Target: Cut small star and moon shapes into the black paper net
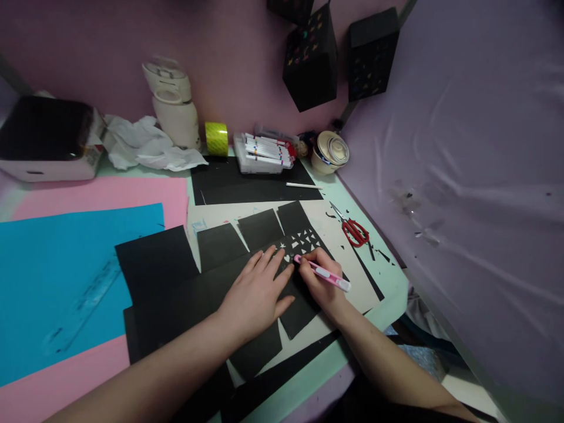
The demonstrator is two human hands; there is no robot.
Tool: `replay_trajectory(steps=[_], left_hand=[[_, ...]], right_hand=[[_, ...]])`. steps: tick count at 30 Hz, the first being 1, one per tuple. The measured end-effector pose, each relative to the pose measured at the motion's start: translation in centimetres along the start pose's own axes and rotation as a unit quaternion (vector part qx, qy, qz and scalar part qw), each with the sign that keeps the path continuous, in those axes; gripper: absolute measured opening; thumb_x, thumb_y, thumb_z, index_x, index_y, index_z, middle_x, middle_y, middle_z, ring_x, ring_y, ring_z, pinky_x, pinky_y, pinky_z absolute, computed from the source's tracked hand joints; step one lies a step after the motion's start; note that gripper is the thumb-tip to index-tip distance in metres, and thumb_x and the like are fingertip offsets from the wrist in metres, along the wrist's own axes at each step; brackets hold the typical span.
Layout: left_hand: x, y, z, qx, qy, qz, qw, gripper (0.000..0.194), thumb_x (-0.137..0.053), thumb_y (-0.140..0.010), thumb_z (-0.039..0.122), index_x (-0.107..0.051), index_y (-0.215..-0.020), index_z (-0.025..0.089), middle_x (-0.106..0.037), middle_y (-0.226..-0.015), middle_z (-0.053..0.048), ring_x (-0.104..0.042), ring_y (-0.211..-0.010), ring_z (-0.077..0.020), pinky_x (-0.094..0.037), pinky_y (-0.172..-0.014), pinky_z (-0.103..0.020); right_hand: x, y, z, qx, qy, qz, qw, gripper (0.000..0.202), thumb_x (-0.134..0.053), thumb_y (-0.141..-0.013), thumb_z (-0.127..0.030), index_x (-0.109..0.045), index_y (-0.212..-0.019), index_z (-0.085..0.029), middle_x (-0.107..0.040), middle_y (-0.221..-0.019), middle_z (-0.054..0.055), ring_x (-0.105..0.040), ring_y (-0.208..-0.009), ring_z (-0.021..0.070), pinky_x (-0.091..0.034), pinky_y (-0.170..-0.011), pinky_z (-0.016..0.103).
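Black paper (171,305) with several flaps lies over a pale sheet (352,270). Small star, heart and triangle cut-outs show pale near its right end. My left hand (255,291) rests flat on the black paper, fingers spread, just left of the cut-outs, holding nothing. In my right hand (321,279) is a pink craft knife (328,275), gripped like a pen. Its front end meets the paper beside the heart shape; the blade is too small to make out.
Red scissors (355,232) lie at the right among black scraps. A clear ruler (88,305) rests on blue paper (35,258) at left. Behind stand a marker box (264,155), yellow tape (216,139) and a lidded tub (328,154). Black boxes (311,64) hang above.
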State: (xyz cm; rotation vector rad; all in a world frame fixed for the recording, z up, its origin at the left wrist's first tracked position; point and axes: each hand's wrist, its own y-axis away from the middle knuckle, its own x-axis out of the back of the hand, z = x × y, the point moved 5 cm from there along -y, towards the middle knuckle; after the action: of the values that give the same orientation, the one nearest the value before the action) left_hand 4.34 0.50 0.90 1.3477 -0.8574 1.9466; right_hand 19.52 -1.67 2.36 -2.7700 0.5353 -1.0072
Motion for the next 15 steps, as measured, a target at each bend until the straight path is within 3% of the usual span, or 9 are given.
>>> replay_trajectory(steps=[15], left_hand=[[-0.04, -0.07, -0.03, 0.002, 0.006, 0.003, 1.000, 0.057, -0.052, -0.091, 0.052, -0.050, -0.140, 0.022, -0.041, -0.152, -0.012, -0.030, -0.143, -0.0322, -0.023, -0.117, -0.048]], right_hand=[[-0.08, -0.02, -0.25, 0.023, 0.010, -0.012, 1.000, 0.015, -0.054, -0.084, -0.024, -0.053, -0.069, -0.021, -0.055, -0.058, -0.004, -0.049, -0.049, 0.0105, -0.037, -0.050, 0.023]])
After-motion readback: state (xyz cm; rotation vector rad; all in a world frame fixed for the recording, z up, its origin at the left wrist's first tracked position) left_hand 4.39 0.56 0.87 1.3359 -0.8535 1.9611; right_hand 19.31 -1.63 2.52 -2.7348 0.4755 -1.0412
